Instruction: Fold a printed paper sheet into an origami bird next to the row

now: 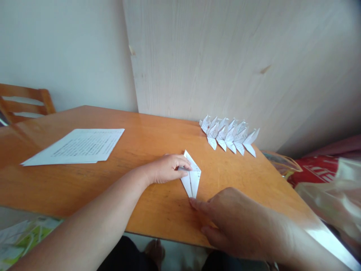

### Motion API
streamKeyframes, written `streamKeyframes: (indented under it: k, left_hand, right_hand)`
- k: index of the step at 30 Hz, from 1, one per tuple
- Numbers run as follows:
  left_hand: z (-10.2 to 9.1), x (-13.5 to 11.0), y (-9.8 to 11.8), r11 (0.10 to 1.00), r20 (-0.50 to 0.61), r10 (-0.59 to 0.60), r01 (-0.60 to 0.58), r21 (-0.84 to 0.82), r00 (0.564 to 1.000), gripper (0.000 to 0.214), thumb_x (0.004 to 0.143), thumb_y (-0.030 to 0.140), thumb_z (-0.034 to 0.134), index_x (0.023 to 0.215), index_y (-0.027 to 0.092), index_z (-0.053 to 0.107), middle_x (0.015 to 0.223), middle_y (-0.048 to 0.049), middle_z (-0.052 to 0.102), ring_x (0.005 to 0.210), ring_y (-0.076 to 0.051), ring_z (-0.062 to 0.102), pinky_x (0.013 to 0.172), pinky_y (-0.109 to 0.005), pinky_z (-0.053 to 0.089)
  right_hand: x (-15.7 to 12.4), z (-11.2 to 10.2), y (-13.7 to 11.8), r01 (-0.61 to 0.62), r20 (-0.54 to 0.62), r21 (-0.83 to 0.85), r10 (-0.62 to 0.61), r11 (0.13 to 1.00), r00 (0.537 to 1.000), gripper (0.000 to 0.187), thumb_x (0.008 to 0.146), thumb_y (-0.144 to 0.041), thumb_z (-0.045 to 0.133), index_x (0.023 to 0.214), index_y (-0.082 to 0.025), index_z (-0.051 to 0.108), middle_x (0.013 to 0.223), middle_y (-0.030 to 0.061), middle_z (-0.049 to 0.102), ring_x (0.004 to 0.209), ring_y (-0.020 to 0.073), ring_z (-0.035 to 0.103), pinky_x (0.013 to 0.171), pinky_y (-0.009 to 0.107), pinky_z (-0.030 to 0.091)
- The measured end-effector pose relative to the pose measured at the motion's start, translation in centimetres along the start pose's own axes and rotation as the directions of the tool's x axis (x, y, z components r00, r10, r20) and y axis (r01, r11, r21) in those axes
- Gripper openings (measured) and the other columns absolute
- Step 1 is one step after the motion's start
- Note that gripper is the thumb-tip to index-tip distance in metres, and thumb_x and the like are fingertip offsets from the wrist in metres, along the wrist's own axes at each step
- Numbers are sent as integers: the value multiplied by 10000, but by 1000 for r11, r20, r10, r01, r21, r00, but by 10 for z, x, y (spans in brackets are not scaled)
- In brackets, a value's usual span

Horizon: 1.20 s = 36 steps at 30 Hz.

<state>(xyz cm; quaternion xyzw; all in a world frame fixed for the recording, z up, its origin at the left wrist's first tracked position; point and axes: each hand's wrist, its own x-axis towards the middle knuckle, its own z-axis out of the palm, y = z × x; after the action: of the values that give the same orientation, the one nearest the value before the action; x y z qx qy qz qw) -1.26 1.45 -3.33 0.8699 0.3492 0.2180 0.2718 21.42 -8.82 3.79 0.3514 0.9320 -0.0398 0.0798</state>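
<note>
A folded white paper, kite-shaped with a crease down its middle and faint print, lies flat on the wooden table. My left hand rests on its left side, thumb and curled fingertips holding it against the tabletop. At the paper's near point, the stretched index finger of my right hand touches the tip. The right thumb stands apart, lower down, and the other right fingers are mostly hidden under the hand.
Several folded paper pieces stand in two rows at the back right. A stack of printed sheets lies at left. A wooden chair is beyond. Bags crowd the table's right edge; a wall panel backs it.
</note>
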Motion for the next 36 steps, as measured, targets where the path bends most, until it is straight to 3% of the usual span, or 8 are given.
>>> streamKeyframes:
  k: [4, 11, 15, 19, 27, 30, 34, 36]
  left_hand:
    - [3, 0, -1, 988, -3, 73, -72, 137, 997, 215, 904, 280, 598, 1067, 249, 733, 1234, -37, 673, 1119, -202, 614, 983, -327, 421]
    - [-1, -3, 20, 964, 15, 19, -23, 265, 1000, 292, 920, 478, 566, 1064, 268, 708, 1215, -27, 667, 1104, -226, 606, 969, -350, 401]
    - [-1, -6, 37, 955, 12, -30, 25, 296, 999, 480, 735, 660, 692, 1032, 283, 682, 1106, -15, 681, 1048, -257, 609, 928, -372, 401]
    - [1, -8, 45, 930, -18, -57, 60, 363, 998, 678, 617, 678, 761, 1131, 258, 623, 1120, -48, 666, 1076, -301, 586, 952, -430, 380]
    - [0, -12, 50, 936, 0, -17, 16, 351, 1000, 512, 703, 430, 763, 1175, 288, 624, 1213, -37, 646, 1174, -283, 556, 1114, -474, 247]
    - [-1, -14, 51, 941, 13, -23, 17, 339, 1000, 454, 738, 431, 741, 1160, 300, 635, 1201, -27, 656, 1179, -279, 559, 1157, -536, 144]
    - [-2, -15, 52, 951, 28, -26, 16, 310, 999, 600, 680, 593, 758, 1184, 296, 623, 1242, -48, 643, 1197, -309, 552, 1173, -604, 11]
    - [-1, -16, 53, 949, 25, -23, 14, 315, 999, 584, 669, 543, 776, 1171, 289, 623, 1225, -46, 650, 1187, -304, 562, 1187, -589, 7]
  right_hand:
    - [0, -3, 1, 20, 2, 36, -20, 999, 1000, 208, 870, -349, 542, 965, -237, 688, 792, 58, 739, 674, 232, 669, 546, 306, 325]
    - [8, -6, 21, -33, -97, 279, 62, 960, 993, 246, 918, -288, 494, 913, -223, 731, 785, 25, 727, 645, 146, 619, 591, 254, 370]
    - [24, 7, 45, -114, -332, 342, 234, 933, 914, 309, 923, -219, 446, 1094, -231, 703, 879, 35, 746, 754, 169, 660, 677, 264, 428]
    - [42, 21, 66, -168, -424, 373, 329, 913, 844, 418, 914, -179, 427, 1285, -212, 616, 1064, 85, 736, 914, 210, 679, 780, 307, 475]
    - [56, 30, 73, 53, -352, 328, 70, 943, 934, 400, 917, -132, 414, 1259, -197, 613, 1112, 85, 712, 965, 200, 648, 837, 316, 470]
    - [55, 28, 71, 54, -331, 308, 53, 950, 942, 382, 911, -116, 417, 1221, -188, 629, 1096, 89, 709, 958, 199, 641, 838, 319, 459]
    - [50, 23, 66, 21, -305, 289, 71, 957, 950, 359, 900, -113, 433, 1184, -177, 643, 1077, 94, 706, 963, 204, 637, 834, 319, 445]
    - [48, 21, 63, 10, -292, 280, 76, 960, 953, 355, 898, -118, 436, 1177, -180, 648, 1067, 92, 708, 958, 204, 638, 826, 317, 439]
